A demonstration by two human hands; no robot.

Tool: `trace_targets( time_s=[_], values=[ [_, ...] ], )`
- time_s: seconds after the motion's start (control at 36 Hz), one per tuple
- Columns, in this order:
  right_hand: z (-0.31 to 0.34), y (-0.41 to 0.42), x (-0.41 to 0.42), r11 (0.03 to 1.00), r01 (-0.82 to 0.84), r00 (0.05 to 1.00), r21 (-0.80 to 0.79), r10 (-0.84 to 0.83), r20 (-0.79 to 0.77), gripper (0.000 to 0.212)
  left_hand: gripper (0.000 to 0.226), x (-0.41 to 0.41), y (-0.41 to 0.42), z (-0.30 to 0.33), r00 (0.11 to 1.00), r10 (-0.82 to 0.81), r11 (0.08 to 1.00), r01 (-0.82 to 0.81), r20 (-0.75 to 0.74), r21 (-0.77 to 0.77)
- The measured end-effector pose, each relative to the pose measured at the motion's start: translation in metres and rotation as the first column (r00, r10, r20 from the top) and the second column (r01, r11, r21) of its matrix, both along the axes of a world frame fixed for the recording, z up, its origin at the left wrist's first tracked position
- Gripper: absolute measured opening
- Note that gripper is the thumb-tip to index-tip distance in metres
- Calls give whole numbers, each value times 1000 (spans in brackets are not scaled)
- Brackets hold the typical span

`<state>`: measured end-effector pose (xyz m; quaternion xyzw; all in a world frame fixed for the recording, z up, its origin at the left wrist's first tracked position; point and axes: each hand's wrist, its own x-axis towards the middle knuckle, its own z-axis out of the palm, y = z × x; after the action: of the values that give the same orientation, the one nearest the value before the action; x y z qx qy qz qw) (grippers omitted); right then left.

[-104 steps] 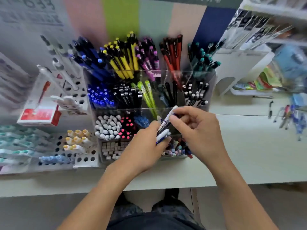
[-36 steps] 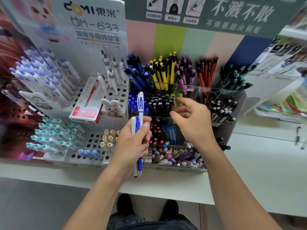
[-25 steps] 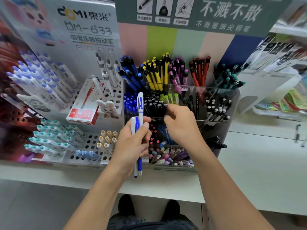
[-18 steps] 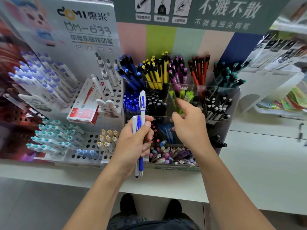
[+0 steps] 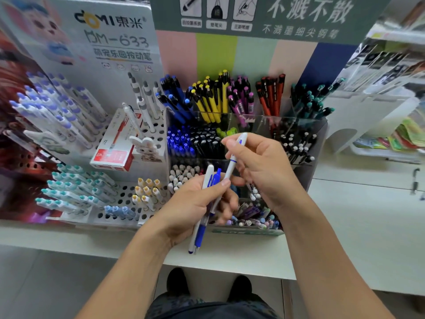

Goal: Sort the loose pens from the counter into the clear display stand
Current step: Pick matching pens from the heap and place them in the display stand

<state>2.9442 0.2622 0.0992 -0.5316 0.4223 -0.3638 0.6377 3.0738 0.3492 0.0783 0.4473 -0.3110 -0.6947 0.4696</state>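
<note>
Nearest, at six o'clock: bare counter (image 5: 230,256) edge. Just above, left hand (image 5: 195,208), fingers clenched around a small bundle of pens (image 5: 204,217), white and blue, tips pointing down toward the counter. At one o'clock from it, right hand (image 5: 264,166), fingers pinching one white pen (image 5: 234,157) by its upper half, lower end touching or still tucked in the bundle, cannot tell which. Step in hand, by the look of it: drawing a single pen out of the bundle for placing. Beyond both hands, clear display stand (image 5: 317,139), compartments packed by colour; blue caps (image 5: 179,143) at eleven o'clock, black-and-white caps (image 5: 296,146) at two. Next move calls for matching the pen to its compartment and dropping it in upright. Far right, at three o'clock, loose pens (image 5: 415,180) on the counter.
</note>
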Motion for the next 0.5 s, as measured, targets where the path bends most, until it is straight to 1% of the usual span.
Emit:
trace_targets(
  time_s=[0.06, 0.08, 0.14, 0.17, 0.22, 0.25, 0.28, 0.33, 0.39, 0.44, 0.5],
  values=[
    [2, 0, -5, 994, 78, 997, -73, -76, 33, 15, 29, 0, -2, 0, 999, 45, 999, -46, 14, 24],
    [3, -2, -10, 986, 120, 992, -118, -115, 44, 13, 28, 0, -3, -2, 996, 71, 997, -73, 56, 29],
    [8, -4, -18, 965, 136, 990, -224, -140, 0, 12, 23, 1, -5, -5, 968, 112, 993, -117, 226, 6],
    [10, -5, -22, 957, 96, 992, -273, -115, -53, 11, 20, 2, -6, -7, 925, 133, 991, -134, 355, -23],
    [11, -2, -25, 941, -61, 978, -332, -9, -206, 7, 21, 4, -6, -14, 757, 159, 987, -111, 633, -115],
    [9, 1, -23, 935, -148, 958, -322, 54, -283, 5, 21, 4, -5, -18, 686, 168, 985, -90, 708, -147],
    [6, 4, -20, 933, -218, 935, -288, 115, -335, 4, 19, 4, -4, -20, 659, 174, 984, -82, 731, -159],
    [-4, 14, -11, 941, -280, 916, -191, 203, -345, 3, 13, 2, 1, -21, 679, 135, 990, -63, 721, -126],
    [-16, 21, -2, 950, -290, 918, -115, 242, -315, 4, 21, 2, 5, -21, 708, 73, 997, -30, 703, -72],
    [-24, 24, 6, 957, -284, 924, -54, 258, -283, 5, 28, 6, 8, -21, 730, 44, 999, -18, 682, -46],
    [-28, 22, 10, 959, -281, 925, -31, 262, -276, 5, 29, 10, 9, -22, 736, 22, 1000, -3, 676, -29]
  ],
)
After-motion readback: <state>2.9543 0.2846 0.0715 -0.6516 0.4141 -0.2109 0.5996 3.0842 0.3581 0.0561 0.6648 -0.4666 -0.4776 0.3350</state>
